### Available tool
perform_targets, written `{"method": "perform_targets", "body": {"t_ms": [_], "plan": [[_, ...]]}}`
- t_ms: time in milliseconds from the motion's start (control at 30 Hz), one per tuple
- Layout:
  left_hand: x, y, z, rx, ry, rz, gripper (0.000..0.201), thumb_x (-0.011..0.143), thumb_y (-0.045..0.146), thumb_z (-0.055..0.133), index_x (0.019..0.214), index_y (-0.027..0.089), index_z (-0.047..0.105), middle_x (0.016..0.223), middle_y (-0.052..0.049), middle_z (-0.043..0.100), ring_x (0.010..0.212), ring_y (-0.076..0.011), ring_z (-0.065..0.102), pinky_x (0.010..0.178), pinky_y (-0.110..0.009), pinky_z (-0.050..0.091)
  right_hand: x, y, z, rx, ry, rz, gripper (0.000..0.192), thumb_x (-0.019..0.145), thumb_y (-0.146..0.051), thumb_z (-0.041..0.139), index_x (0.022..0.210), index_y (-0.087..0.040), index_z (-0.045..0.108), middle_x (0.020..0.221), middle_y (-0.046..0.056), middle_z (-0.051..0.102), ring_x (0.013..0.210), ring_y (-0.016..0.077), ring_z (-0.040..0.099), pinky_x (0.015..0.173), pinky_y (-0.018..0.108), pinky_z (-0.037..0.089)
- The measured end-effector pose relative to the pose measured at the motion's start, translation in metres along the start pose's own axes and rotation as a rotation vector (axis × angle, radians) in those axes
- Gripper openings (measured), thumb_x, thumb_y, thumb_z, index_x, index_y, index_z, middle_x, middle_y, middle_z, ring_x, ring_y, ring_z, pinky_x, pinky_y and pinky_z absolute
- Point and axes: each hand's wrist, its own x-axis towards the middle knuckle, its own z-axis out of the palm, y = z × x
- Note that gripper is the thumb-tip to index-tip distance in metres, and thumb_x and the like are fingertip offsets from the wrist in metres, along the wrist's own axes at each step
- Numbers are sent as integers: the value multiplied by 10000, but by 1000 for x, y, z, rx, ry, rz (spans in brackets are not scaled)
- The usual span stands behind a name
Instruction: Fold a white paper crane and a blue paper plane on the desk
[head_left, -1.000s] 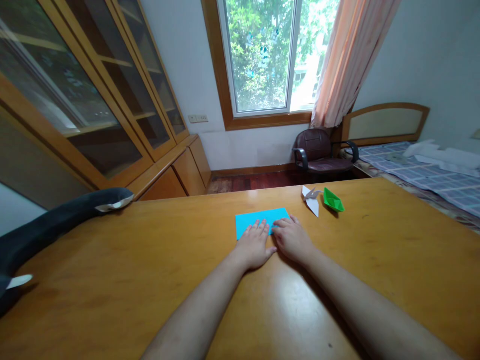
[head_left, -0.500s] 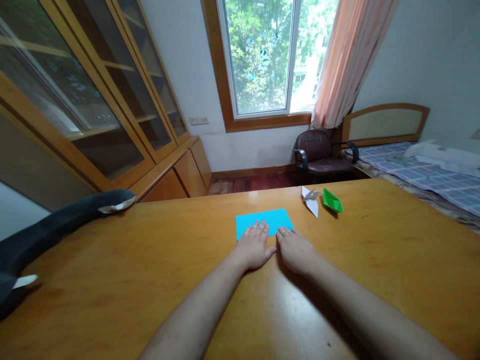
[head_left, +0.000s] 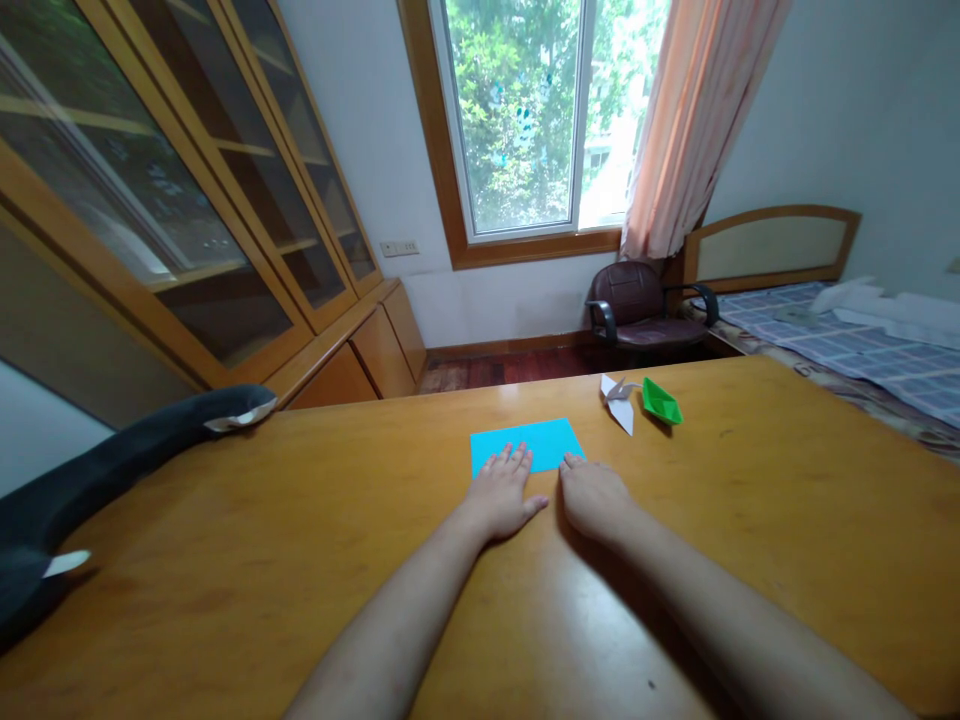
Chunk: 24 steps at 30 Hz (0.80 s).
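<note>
A folded-looking sheet of blue paper (head_left: 551, 440) lies flat on the wooden table in front of me. My left hand (head_left: 506, 493) rests on its left part, fingers spread over the paper and thumb out to the right. At the lower right edge of the sheet is my right hand (head_left: 596, 495). Its fingers are curled and held together, with the tips at the paper's edge; the thumb is hidden. Beyond the sheet to the right sit a white paper crane (head_left: 617, 402) and a green paper boat (head_left: 661, 402).
The wooden table (head_left: 300, 560) fills the foreground. A dark, curved object with white parts (head_left: 142, 435) lies along its left side. Past the table stand a glass-fronted cabinet (head_left: 330, 310), a brown armchair (head_left: 630, 300) and a bed (head_left: 825, 325).
My right hand has slid slightly to the right along the paper's near edge, and its fingers are more curled. The left hand keeps its place on the sheet.
</note>
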Motion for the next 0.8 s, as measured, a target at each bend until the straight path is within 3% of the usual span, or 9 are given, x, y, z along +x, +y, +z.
{"method": "perform_targets", "body": {"t_ms": [133, 300, 500, 600, 667, 733, 800], "plan": [[-4, -7, 2, -5, -6, -25, 885, 859, 687, 352, 1526, 137, 164, 1598, -84, 77, 1474, -298, 36, 1186, -487, 130, -1, 1, -5, 8, -5, 15, 389, 869, -143, 425, 1176, -80, 656, 1334, 229, 552, 1147, 291, 595, 929, 351, 456], [-13, -18, 2, 3, -30, -60, 943, 832, 729, 359, 1530, 137, 133, 1594, -96, 28, 1473, -301, 3, 1184, -505, 108, 0, 3, -9, 8, -6, 17, 365, 851, -109, 421, 1110, -90, 677, 1267, 217, 607, 1026, 288, 652, 865, 365, 475], [-37, -31, -6, 20, -76, -144, 965, 816, 734, 379, 1528, 126, 144, 1589, -122, 60, 1471, -312, 61, 1170, -535, 124, 8, 9, -7, -3, 4, 47, 276, 829, -86, 448, 916, -119, 708, 969, 171, 718, 865, 275, 684, 782, 336, 471], [-45, -35, -13, 33, -83, -185, 911, 832, 697, 390, 1513, 118, 216, 1579, -145, 146, 1461, -320, 139, 1162, -526, 162, 15, 12, -4, -9, 46, 45, 261, 827, -97, 454, 876, -108, 710, 921, 169, 711, 842, 265, 676, 762, 314, 464], [-45, -35, -19, 59, -56, -203, 791, 869, 636, 370, 1468, 121, 345, 1555, -160, 252, 1440, -332, 215, 1150, -519, 200, 21, 13, -2, -1, 62, 27, 276, 851, -126, 442, 859, -101, 716, 930, 176, 700, 848, 256, 666, 757, 299, 459], [-39, -32, -26, 105, -11, -206, 605, 908, 538, 352, 1322, 145, 554, 1472, -166, 424, 1376, -343, 350, 1119, -519, 258, 26, 13, 0, 15, 70, 25, 308, 881, -158, 423, 864, -93, 723, 955, 184, 692, 869, 247, 655, 766, 285, 454], [-29, -28, -31, 147, 23, -247, 484, 922, 449, 352, 1074, 159, 708, 1253, -174, 625, 1194, -331, 545, 1042, -491, 364, 30, 13, 2, 32, 71, 39, 327, 899, -178, 413, 891, -88, 728, 985, 192, 687, 894, 244, 644, 782, 275, 447]]}}
